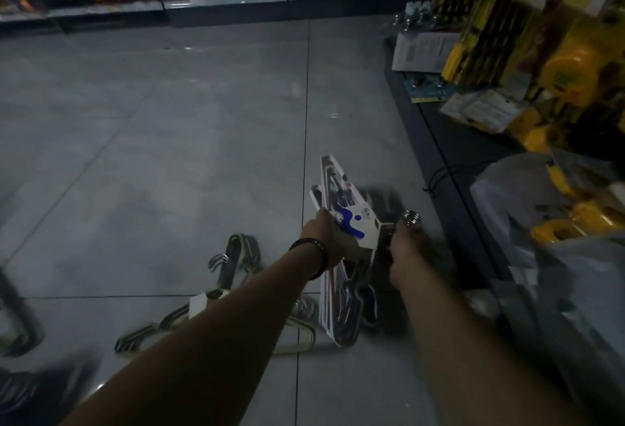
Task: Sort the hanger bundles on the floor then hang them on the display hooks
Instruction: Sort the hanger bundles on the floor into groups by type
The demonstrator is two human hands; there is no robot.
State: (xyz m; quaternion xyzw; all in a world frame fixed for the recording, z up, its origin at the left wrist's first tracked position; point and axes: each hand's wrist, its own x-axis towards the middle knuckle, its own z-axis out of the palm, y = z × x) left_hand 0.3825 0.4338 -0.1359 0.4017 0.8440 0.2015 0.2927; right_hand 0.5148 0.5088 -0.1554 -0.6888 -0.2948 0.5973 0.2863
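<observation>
Two hands: both of yours reach out low over the floor and meet at one hanger bundle
Left hand (319, 239): grips the white card sleeve (358, 226) with the blue mark, fingers wrapped round its near edge; a dark wristband (314, 249) sits on that wrist
Right hand (400, 253): pressed to the dark side of the same bundle, just below the shiny metal hooks (410, 215); blur hides your fingers, so I cannot tell whether it clasps or only touches
Held bundle (338, 189): lifted off the tiles, one pale end pointing away from you up the aisle, the other end hanging low between your forearms
Floor bundle (216, 304): lies flat on the tiles under your left forearm, hooks pointing away from you, just beside the held bundle's lower end
Open room: the grey tiled floor (169, 121) spreads wide to your left and ahead, up to the far shelf (220, 3)
Right edge: the dark base ledge (422, 114) of the side shelf runs close past your right hand; on it stand a cardboard box (419, 50) and yellow packs (571, 70), with a pale plastic bag (541, 222) nearer you
Left edge: a blurred dark shape (20, 317) sits low at the frame's border; what it is cannot be told
</observation>
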